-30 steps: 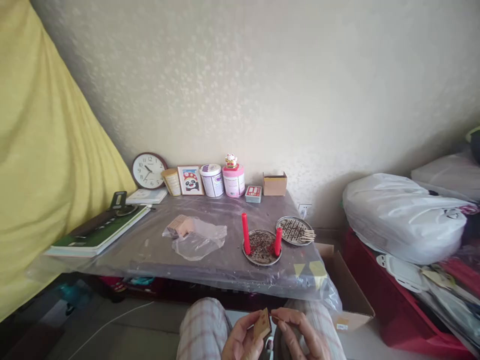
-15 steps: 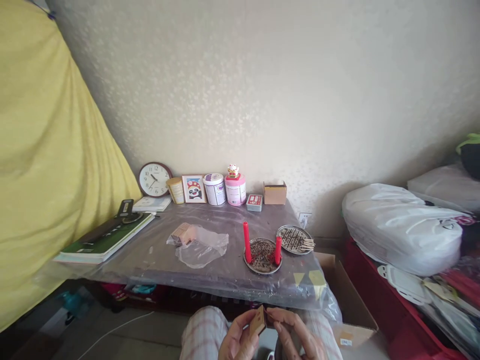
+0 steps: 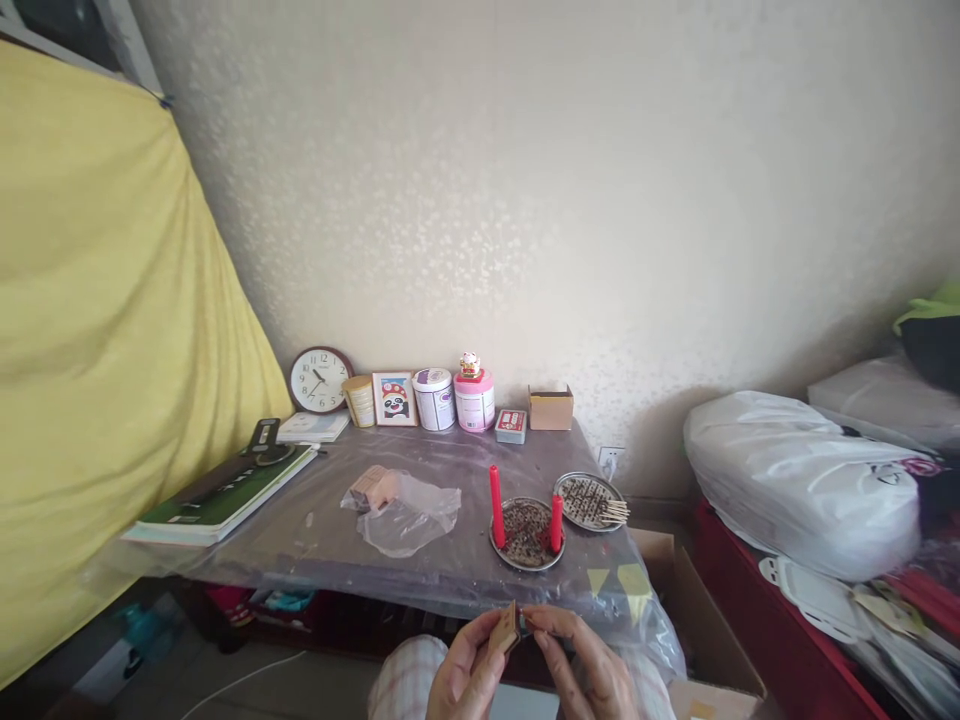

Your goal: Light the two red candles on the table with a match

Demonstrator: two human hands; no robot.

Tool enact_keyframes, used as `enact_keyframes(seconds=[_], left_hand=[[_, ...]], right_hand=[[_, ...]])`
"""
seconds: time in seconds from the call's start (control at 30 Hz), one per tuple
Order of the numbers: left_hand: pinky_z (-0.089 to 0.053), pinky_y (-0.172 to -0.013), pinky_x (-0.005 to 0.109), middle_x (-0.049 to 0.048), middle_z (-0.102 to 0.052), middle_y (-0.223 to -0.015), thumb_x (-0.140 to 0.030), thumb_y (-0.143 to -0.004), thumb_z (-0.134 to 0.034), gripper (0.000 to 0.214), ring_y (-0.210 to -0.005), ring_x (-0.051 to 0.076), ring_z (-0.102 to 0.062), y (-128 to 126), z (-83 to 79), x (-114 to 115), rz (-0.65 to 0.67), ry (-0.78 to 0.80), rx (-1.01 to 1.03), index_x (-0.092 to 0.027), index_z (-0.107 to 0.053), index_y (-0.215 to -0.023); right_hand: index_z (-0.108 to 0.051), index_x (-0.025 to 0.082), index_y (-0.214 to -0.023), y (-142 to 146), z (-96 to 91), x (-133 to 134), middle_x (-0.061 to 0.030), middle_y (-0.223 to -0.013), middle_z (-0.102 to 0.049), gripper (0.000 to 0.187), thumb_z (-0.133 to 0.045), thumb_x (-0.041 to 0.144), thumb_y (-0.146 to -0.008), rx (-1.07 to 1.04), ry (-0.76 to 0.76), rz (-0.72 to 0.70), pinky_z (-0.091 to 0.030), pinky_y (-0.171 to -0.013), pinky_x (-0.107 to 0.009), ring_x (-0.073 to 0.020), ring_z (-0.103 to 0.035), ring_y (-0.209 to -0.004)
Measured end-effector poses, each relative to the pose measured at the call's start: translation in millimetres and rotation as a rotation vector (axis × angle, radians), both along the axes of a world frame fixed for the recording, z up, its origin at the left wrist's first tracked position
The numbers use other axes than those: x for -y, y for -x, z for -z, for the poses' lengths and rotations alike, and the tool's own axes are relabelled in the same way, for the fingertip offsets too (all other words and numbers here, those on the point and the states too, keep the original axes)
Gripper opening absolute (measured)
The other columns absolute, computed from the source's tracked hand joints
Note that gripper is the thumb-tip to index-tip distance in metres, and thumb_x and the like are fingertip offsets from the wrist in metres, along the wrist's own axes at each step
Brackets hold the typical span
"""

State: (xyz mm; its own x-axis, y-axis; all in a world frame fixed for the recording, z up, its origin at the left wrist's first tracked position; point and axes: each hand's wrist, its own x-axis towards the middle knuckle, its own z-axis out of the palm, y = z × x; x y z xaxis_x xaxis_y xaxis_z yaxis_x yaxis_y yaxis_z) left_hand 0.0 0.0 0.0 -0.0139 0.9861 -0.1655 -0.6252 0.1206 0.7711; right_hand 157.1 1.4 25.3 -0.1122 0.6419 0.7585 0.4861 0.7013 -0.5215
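Observation:
My left hand [image 3: 461, 675] holds a small brown matchbox [image 3: 507, 630] in front of my lap, just below the table's front edge. My right hand [image 3: 581, 665] pinches at the box's right end; I cannot tell if it grips a match. On the table [image 3: 300, 520] ahead stand two red candles, a tall one [image 3: 495, 507] and a short one [image 3: 556, 523], at either side of a round metal plate [image 3: 526, 530]. A second metal plate [image 3: 589, 500] behind it holds several wooden sticks.
A crumpled plastic bag [image 3: 405, 510] with small boxes lies mid-table. Along the wall stand a clock [image 3: 319, 380], a picture frame [image 3: 394, 398], tins and a cardboard box [image 3: 550, 408]. Books [image 3: 225, 495] lie at left beside a yellow cloth [image 3: 90, 350]. White bags [image 3: 802, 480] pile at right.
The view has tilted upward, so the table sits lower in frame. Both hands have risen slightly with the matchbox, which is now held closer to the table edge.

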Motion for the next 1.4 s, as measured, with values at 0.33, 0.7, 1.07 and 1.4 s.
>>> enact_keyframes(seconds=[0.33, 0.7, 1.07, 1.4], left_hand=[[-0.049, -0.103, 0.048, 0.0133, -0.084, -0.099, -0.047, -0.049, -0.095, 0.048, -0.101, 0.032, -0.074, -0.9, -11.8, -0.9, -0.043, 0.026, 0.046, -0.021, -0.083, -0.087], [-0.030, -0.121, 0.058, 0.0142, -0.083, -0.107, -0.048, -0.049, -0.095, 0.051, -0.115, 0.037, -0.069, 3.5, 0.8, -2.7, -0.026, 0.058, 0.064, -0.023, -0.083, -0.092], [-0.045, -0.107, 0.050, 0.0152, -0.082, -0.107, -0.049, -0.056, -0.091, 0.048, -0.110, 0.034, -0.070, 2.3, -5.8, 1.3, -0.036, -0.008, 0.025, -0.020, -0.082, -0.093], [-0.036, -0.112, 0.048, 0.0116, -0.078, -0.110, -0.043, -0.072, -0.083, 0.037, -0.112, 0.028, -0.064, 1.5, -39.8, 16.7, 0.012, -0.032, 0.009, -0.019, -0.075, -0.100]], right_hand=[[-0.063, 0.027, -0.111, 3.3, -34.6, 1.9, -0.0043, -0.092, -0.082, 0.016, -0.050, 0.024, -0.102, 0.045, -0.106, 0.011, -0.063, -0.076, -0.017, -0.0159, -0.080, -0.081], [-0.063, 0.028, -0.104, 7.3, -21.9, -0.3, -0.0005, -0.088, -0.080, 0.016, -0.048, 0.034, -0.104, 0.030, -0.130, 0.078, -0.062, -0.077, -0.013, -0.0124, -0.080, -0.079], [-0.065, 0.029, -0.101, 8.5, -17.5, 2.0, 0.0005, -0.087, -0.080, 0.012, -0.053, 0.032, -0.101, 0.031, -0.075, 0.146, -0.064, -0.074, -0.018, -0.0147, -0.079, -0.077], [-0.063, 0.026, -0.100, 10.1, -21.3, 5.5, -0.0026, -0.090, -0.077, 0.012, -0.056, 0.017, -0.097, -0.018, -0.099, 0.143, -0.063, -0.076, -0.024, -0.0159, -0.076, -0.081]])
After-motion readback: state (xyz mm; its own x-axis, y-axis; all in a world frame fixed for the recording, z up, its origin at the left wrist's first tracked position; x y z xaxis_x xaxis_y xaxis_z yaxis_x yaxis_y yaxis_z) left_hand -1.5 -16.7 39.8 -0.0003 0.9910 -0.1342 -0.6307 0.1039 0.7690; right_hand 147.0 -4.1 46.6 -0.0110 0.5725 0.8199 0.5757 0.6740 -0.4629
